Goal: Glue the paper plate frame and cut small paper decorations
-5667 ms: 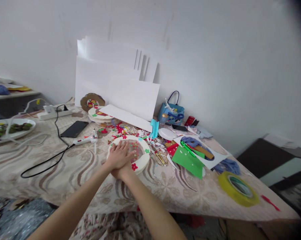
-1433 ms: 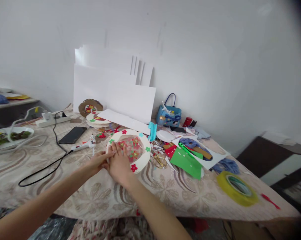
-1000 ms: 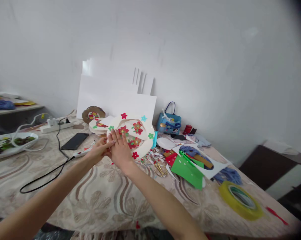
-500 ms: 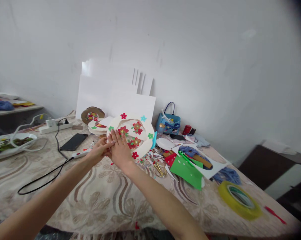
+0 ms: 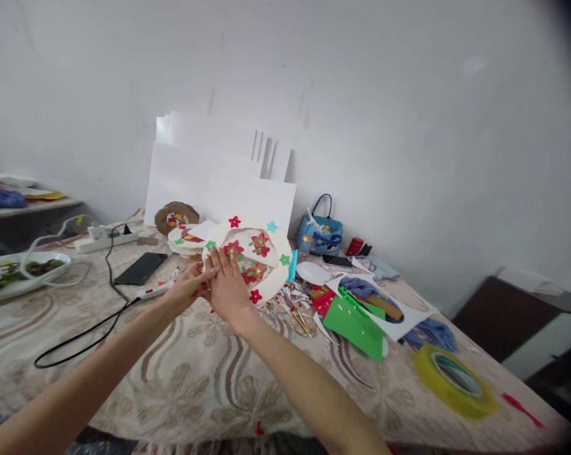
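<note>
Head view: the flowered ring stands tilted up, its face toward the person, in front of the white boards; I can't tell whether its lower edge clears the tablecloth.
Left hand: closed on the ring's lower-left edge, thumb uppermost and against the other hand.
Right hand: together with it, laid flat over that same bit of rim, fingers straight and pointing up; its thumb is hidden from me.
Ring's rim: the step looks like pressing and steadying; I'd spread the palm's push evenly and stay clear of the red flowers.
Forearms: long reach from both sides, so elbows closer in might steady things.
Glue gun: lies just beside the left wrist; its tip may be hot, so I'd give it room.
</note>
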A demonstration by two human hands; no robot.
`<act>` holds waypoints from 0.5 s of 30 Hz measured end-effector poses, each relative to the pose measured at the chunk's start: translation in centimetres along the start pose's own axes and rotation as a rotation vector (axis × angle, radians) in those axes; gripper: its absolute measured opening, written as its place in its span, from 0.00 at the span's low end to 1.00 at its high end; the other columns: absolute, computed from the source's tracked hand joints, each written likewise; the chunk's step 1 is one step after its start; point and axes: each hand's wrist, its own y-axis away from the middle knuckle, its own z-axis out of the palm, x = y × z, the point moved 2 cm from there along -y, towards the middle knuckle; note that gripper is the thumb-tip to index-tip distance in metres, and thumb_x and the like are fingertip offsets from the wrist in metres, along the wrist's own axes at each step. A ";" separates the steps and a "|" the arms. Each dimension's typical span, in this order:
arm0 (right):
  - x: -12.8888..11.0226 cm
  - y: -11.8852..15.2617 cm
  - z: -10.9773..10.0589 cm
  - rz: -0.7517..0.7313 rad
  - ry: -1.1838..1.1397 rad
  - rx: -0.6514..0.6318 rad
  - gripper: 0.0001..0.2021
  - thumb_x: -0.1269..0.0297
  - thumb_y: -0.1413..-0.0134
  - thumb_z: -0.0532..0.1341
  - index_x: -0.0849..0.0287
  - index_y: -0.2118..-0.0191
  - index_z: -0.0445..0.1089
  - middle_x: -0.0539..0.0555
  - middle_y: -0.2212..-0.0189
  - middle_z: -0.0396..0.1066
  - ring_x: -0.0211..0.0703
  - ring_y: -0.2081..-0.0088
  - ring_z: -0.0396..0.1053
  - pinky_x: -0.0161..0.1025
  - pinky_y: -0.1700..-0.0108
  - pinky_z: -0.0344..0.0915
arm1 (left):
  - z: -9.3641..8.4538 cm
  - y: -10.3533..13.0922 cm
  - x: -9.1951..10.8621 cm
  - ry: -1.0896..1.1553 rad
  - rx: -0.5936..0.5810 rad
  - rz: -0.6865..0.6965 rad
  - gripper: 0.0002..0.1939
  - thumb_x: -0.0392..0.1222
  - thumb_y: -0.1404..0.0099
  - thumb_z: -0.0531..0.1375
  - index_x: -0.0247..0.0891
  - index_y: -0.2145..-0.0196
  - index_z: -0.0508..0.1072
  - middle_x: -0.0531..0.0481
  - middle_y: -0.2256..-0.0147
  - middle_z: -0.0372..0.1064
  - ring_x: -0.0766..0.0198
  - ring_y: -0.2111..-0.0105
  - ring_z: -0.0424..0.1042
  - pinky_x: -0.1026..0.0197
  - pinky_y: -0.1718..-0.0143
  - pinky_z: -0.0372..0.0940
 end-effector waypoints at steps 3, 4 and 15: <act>0.0 0.0 0.0 0.004 -0.012 0.000 0.32 0.58 0.39 0.54 0.72 0.36 0.45 0.63 0.34 0.35 0.48 0.33 0.26 0.52 0.34 0.35 | -0.1 0.0 0.0 -0.016 -0.011 0.041 0.26 0.39 0.54 0.70 0.36 0.58 0.68 0.50 0.69 0.74 0.65 0.74 0.73 0.71 0.81 0.62; 0.0 0.0 0.1 0.005 -0.011 -0.002 0.32 0.58 0.39 0.53 0.72 0.36 0.45 0.63 0.34 0.35 0.48 0.33 0.26 0.52 0.34 0.35 | -0.1 0.0 0.0 -0.021 -0.016 0.049 0.25 0.39 0.54 0.70 0.36 0.58 0.68 0.49 0.69 0.74 0.65 0.74 0.73 0.71 0.81 0.62; -0.2 0.4 0.7 0.003 0.010 -0.026 0.33 0.54 0.39 0.52 0.74 0.36 0.46 0.66 0.34 0.36 0.52 0.34 0.27 0.54 0.35 0.33 | -0.3 0.0 -0.5 -0.033 -0.029 0.041 0.21 0.36 0.54 0.70 0.35 0.62 0.70 0.52 0.73 0.72 0.67 0.77 0.72 0.72 0.84 0.60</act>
